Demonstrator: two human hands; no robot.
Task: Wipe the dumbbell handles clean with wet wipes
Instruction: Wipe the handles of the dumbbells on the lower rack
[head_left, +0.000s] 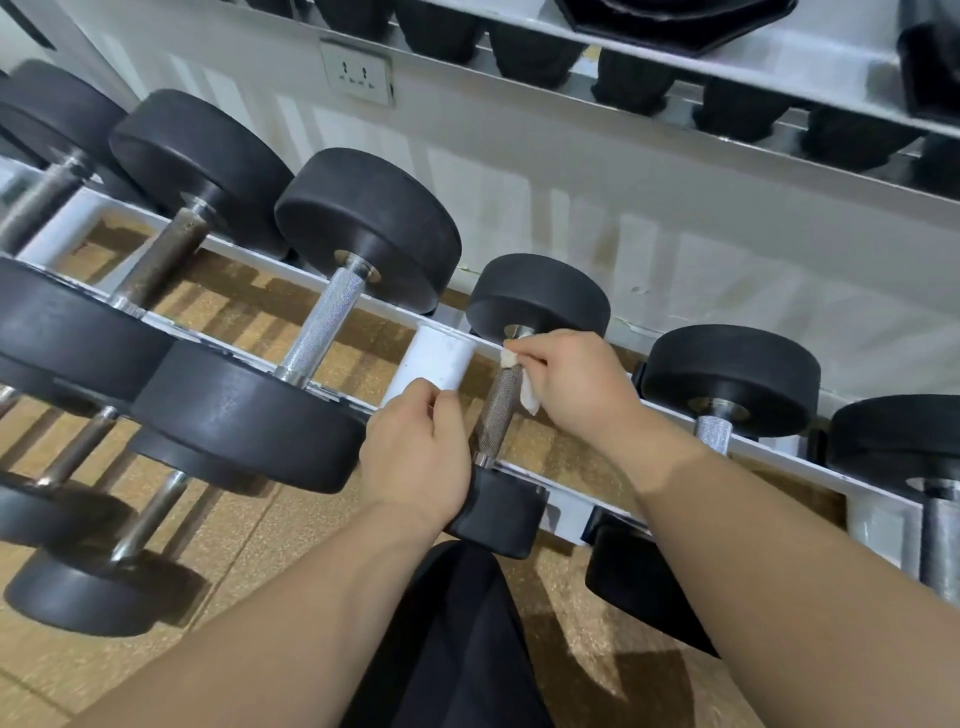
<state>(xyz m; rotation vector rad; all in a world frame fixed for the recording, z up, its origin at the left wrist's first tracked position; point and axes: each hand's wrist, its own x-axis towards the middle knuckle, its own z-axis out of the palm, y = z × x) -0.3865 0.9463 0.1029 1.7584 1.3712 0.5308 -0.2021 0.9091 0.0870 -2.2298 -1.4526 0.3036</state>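
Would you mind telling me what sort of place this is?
Most likely a gym: rows of black dumbbells on a white rack, with more weights on a tier above.

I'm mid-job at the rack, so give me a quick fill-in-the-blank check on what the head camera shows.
The wet wipe is held by the person's ___ hand. The wipe is ___ in colour. The far head beyond the wiped handle is ___.
Missing words: right; white; black.
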